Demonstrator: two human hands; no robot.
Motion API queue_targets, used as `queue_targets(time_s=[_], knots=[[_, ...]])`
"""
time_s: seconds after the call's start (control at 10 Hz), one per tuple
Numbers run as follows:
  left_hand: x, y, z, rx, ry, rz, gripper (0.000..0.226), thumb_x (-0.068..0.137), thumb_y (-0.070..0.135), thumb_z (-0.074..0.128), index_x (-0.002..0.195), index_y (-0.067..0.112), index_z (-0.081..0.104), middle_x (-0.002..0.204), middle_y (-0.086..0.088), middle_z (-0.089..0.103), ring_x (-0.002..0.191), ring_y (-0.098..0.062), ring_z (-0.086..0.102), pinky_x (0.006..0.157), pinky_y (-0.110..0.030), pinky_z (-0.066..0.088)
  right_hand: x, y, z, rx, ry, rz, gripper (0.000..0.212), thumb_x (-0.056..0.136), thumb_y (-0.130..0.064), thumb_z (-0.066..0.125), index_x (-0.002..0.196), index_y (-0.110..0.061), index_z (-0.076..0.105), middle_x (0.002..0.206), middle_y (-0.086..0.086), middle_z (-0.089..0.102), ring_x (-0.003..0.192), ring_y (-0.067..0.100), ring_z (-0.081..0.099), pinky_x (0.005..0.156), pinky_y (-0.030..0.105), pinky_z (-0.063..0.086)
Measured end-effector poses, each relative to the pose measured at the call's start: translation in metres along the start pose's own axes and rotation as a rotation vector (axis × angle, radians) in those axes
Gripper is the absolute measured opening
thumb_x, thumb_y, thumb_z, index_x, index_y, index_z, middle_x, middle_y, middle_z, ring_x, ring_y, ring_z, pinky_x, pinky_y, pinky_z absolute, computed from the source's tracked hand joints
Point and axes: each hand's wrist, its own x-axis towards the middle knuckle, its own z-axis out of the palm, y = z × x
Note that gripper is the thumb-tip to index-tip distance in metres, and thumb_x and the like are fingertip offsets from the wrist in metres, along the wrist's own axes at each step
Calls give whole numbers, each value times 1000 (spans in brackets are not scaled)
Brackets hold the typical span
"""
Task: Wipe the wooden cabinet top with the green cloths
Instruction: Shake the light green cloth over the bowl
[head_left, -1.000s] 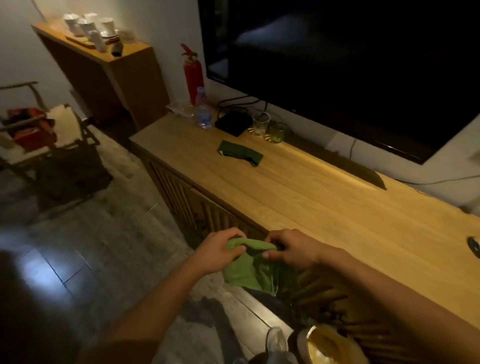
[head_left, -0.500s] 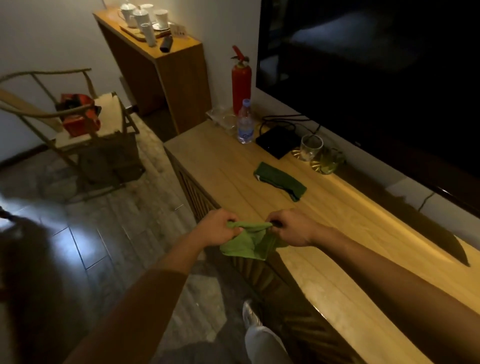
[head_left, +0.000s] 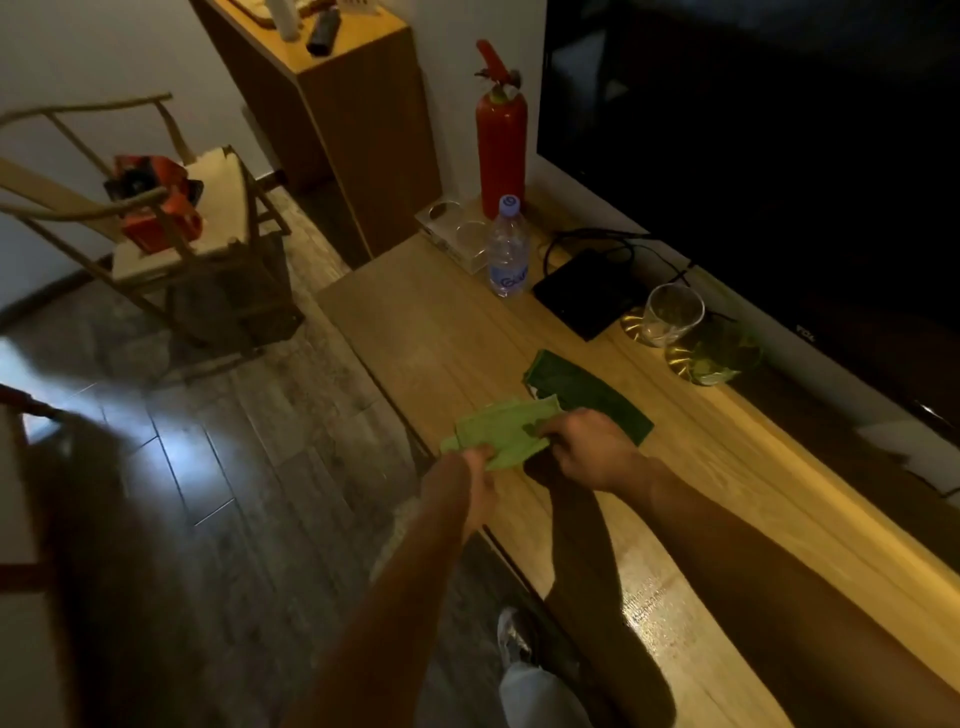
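Note:
A light green cloth (head_left: 501, 428) is stretched between my two hands just above the front edge of the long wooden cabinet top (head_left: 441, 332). My left hand (head_left: 475, 470) pinches its near left corner and my right hand (head_left: 584, 447) grips its right side. A second, dark green cloth (head_left: 582, 387) lies flat on the cabinet top right behind my right hand, partly hidden by it.
At the cabinet's far end stand a water bottle (head_left: 508, 249), a red fire extinguisher (head_left: 501, 140), a clear tray (head_left: 457, 231), a black box (head_left: 584, 291) with cables, and two glasses (head_left: 672, 314) below a large dark TV (head_left: 753, 156). A chair (head_left: 156, 234) stands on the floor at left.
Both hands have carried the light green cloth forward and up over the cabinet's front edge, spreading it flatter, close to the dark green cloth. The view has moved nearer to the cabinet's far end.

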Motion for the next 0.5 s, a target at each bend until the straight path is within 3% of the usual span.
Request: queue_targets(time_s=[0.1, 0.2, 0.4, 0.5], knots=[[-18, 4, 37, 22, -71, 69, 41, 93, 19, 51, 133, 22, 60, 131, -6, 63, 123, -26, 58, 103, -36, 45, -18, 16, 21, -56, -88, 11, 28, 89, -23, 51, 112, -22, 68, 113, 6, 67, 106, 28, 60, 89, 39, 50], [-31, 8, 63, 100, -127, 75, 41, 94, 21, 49, 134, 23, 58, 125, -7, 66, 116, -27, 61, 93, -37, 49, -41, 28, 40, -79, -102, 35, 23, 87, -25, 51, 105, -20, 65, 105, 7, 66, 100, 28, 60, 84, 37, 49], [-48, 10, 89, 175, -221, 147, 53, 93, 19, 48, 144, 14, 41, 153, -7, 39, 142, -25, 34, 108, -40, 41, -88, 44, 61, -52, -65, 146, 45, 87, -20, 50, 132, -14, 53, 127, 8, 57, 117, 31, 51, 97, 40, 45], [-52, 13, 93, 169, -214, 167, 54, 95, 23, 46, 149, 15, 39, 160, -8, 32, 145, -24, 32, 114, -35, 33, -117, 47, 69, -3, 4, 234, 35, 88, -18, 50, 121, -14, 58, 118, 9, 62, 110, 29, 56, 91, 33, 45]])
